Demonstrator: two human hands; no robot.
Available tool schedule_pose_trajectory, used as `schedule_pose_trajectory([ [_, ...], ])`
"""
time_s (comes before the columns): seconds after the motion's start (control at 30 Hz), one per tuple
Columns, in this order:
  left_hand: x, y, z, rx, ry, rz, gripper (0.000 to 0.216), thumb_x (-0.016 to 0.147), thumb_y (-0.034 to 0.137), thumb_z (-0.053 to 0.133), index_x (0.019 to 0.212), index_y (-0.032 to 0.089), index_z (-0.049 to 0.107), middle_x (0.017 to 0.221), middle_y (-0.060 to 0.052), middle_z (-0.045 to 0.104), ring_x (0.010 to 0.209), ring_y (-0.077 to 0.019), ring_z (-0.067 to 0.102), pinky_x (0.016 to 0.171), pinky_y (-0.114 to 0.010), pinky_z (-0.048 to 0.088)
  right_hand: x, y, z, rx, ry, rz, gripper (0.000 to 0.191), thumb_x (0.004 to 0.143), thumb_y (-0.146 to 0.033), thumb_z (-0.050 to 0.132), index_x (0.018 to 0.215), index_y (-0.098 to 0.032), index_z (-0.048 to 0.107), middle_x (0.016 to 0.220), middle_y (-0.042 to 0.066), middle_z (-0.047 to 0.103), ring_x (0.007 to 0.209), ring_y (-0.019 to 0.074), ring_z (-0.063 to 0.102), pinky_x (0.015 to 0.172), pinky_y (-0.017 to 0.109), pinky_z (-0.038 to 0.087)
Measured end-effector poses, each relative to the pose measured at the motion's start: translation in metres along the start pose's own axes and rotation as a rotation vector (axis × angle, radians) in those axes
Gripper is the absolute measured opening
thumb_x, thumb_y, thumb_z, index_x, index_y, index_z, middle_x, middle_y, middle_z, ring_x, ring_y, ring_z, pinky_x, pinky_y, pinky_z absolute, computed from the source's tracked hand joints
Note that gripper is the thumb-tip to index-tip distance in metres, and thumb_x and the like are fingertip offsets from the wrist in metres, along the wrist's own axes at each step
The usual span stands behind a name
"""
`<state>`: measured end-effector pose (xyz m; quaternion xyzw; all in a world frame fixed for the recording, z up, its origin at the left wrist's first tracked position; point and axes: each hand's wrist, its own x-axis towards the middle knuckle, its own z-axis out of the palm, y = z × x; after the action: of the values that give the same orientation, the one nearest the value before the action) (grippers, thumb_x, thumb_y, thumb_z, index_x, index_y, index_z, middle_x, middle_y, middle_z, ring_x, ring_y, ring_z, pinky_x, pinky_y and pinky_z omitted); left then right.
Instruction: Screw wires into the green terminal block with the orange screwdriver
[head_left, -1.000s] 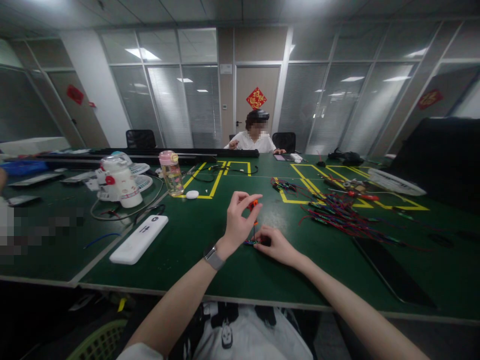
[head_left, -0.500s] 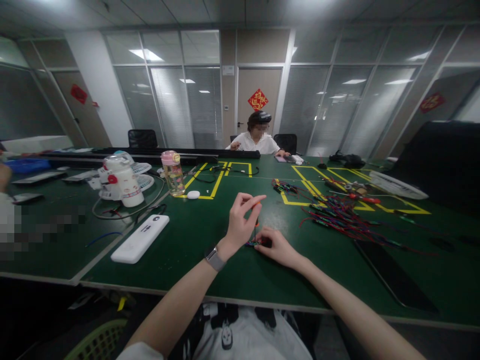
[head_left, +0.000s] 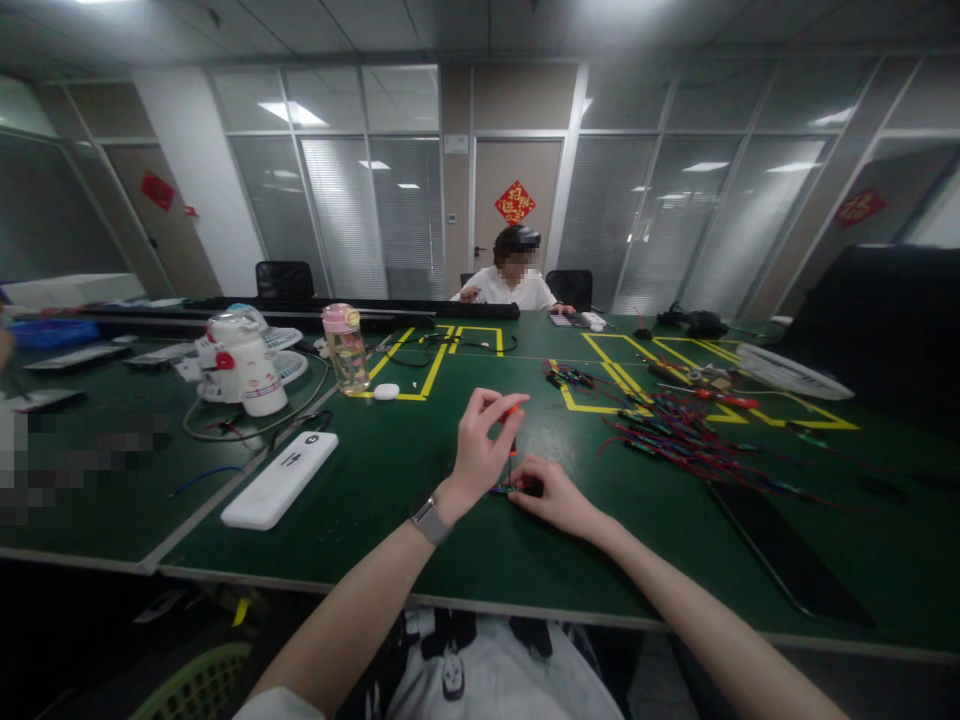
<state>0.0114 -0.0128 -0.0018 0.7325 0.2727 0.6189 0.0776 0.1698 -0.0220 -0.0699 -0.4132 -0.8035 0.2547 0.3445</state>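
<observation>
orange screwdriver [head_left: 513, 451] | left hand [head_left: 480, 440] pinching | right hand [head_left: 555, 495] curled at circuit board [head_left: 499, 490], grip unclear

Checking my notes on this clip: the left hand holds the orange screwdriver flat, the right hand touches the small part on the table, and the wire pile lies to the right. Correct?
Not quite: the head view shows the screwdriver upright in the left hand, pointing down. The rest holds: the right hand touches the small part, and the wire pile lies to the right.

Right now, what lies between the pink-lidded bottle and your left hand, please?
In the head view: a rounded white case, a tiny scrap and yellow tape.
</observation>
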Motion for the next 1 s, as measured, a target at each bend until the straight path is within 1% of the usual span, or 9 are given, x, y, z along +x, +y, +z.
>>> schedule_pose_trajectory([
  [0.1, 0.0007, 0.0006, -0.0008, -0.053, -0.067, -0.022, 0.031, 0.098, 0.018, 0.041, 0.122, 0.021, 0.061, 0.104, -0.006, 0.061, 0.095, -0.0155, 0.059, 0.083, -0.029, 0.048, -0.0001, -0.0007, -0.0002, 0.004, 0.000, -0.001, 0.010, 0.073, -0.009, 0.066, 0.080, -0.016, 0.067, 0.077, 0.000, 0.056, 0.069, 0.0145, 0.054, 0.065, 0.026, 0.043],
  [0.17, 0.0012, 0.0005, -0.0005, -0.078, -0.082, -0.019, 0.032, 0.098, 0.017, 0.041, 0.125, 0.021, 0.058, 0.109, -0.007, 0.064, 0.100, -0.0163, 0.060, 0.088, -0.030, 0.048, -0.0001, -0.0015, -0.0004, 0.009, 0.002, -0.002, 0.010, 0.073, -0.009, 0.066, 0.080, -0.016, 0.067, 0.077, 0.000, 0.056, 0.069, 0.0145, 0.054, 0.065, 0.026, 0.044],
  [0.27, 0.0016, -0.0006, 0.0006, -0.040, -0.031, 0.003, 0.025, 0.094, 0.020, 0.053, 0.116, 0.021, 0.063, 0.098, -0.004, 0.063, 0.089, -0.0153, 0.060, 0.081, -0.029, 0.049, -0.0002, -0.0027, -0.0008, 0.009, 0.003, 0.000, 0.010, 0.072, -0.008, 0.066, 0.079, -0.015, 0.066, 0.077, 0.001, 0.056, 0.069, 0.0148, 0.054, 0.065, 0.027, 0.044],
  [0.4, 0.0006, -0.0021, 0.0006, 0.022, 0.035, 0.015, 0.015, 0.086, 0.026, 0.065, 0.099, 0.021, 0.069, 0.085, -0.001, 0.053, 0.078, -0.0136, 0.055, 0.073, -0.026, 0.047, -0.0002, -0.0030, -0.0008, 0.010, 0.000, 0.010, 0.011, 0.072, -0.007, 0.066, 0.080, -0.015, 0.067, 0.077, 0.001, 0.057, 0.070, 0.0154, 0.054, 0.066, 0.027, 0.044],
  [0.47, 0.0000, -0.0019, -0.0003, 0.017, 0.015, 0.010, 0.016, 0.091, 0.026, 0.059, 0.101, 0.021, 0.069, 0.088, -0.002, 0.053, 0.082, -0.0144, 0.056, 0.075, -0.027, 0.047, -0.0002, -0.0028, -0.0008, 0.016, -0.001, 0.011, 0.011, 0.073, -0.008, 0.066, 0.080, -0.015, 0.067, 0.078, 0.002, 0.057, 0.070, 0.0155, 0.055, 0.066, 0.027, 0.044],
  [0.63, 0.0005, -0.0002, -0.0020, -0.089, -0.076, -0.020, 0.033, 0.099, 0.018, 0.037, 0.121, 0.020, 0.061, 0.109, -0.007, 0.062, 0.100, -0.0165, 0.059, 0.087, -0.029, 0.047, -0.0001, -0.0040, -0.0018, 0.002, -0.010, -0.002, 0.010, 0.073, -0.008, 0.065, 0.081, -0.015, 0.067, 0.078, 0.002, 0.057, 0.070, 0.0154, 0.055, 0.066, 0.027, 0.044],
  [0.77, 0.0015, -0.0002, -0.0007, -0.054, -0.032, 0.005, 0.026, 0.094, 0.019, 0.050, 0.117, 0.020, 0.062, 0.097, -0.005, 0.064, 0.089, -0.0155, 0.061, 0.082, -0.029, 0.048, -0.0002, -0.0049, -0.0021, -0.007, -0.005, -0.002, 0.010, 0.073, -0.009, 0.066, 0.080, -0.015, 0.067, 0.077, 0.001, 0.057, 0.070, 0.0154, 0.054, 0.065, 0.027, 0.043],
  [0.9, 0.0010, -0.0008, -0.0002, 0.022, 0.043, 0.016, 0.015, 0.086, 0.025, 0.065, 0.100, 0.020, 0.069, 0.084, -0.001, 0.054, 0.077, -0.0138, 0.055, 0.073, -0.026, 0.047, -0.0002, -0.0047, -0.0014, -0.004, 0.001, 0.012, 0.011, 0.072, -0.008, 0.066, 0.081, -0.015, 0.067, 0.078, 0.001, 0.057, 0.069, 0.0147, 0.055, 0.065, 0.026, 0.044],
  [1.0, 0.0004, -0.0002, -0.0014, -0.003, 0.010, 0.003, 0.018, 0.092, 0.026, 0.056, 0.104, 0.020, 0.068, 0.090, -0.003, 0.054, 0.083, -0.0146, 0.056, 0.076, -0.027, 0.047, 0.0001, -0.0048, -0.0015, -0.011, -0.002, 0.007, 0.011, 0.072, -0.008, 0.065, 0.081, -0.015, 0.067, 0.077, 0.001, 0.057, 0.070, 0.0151, 0.055, 0.066, 0.027, 0.044],
])
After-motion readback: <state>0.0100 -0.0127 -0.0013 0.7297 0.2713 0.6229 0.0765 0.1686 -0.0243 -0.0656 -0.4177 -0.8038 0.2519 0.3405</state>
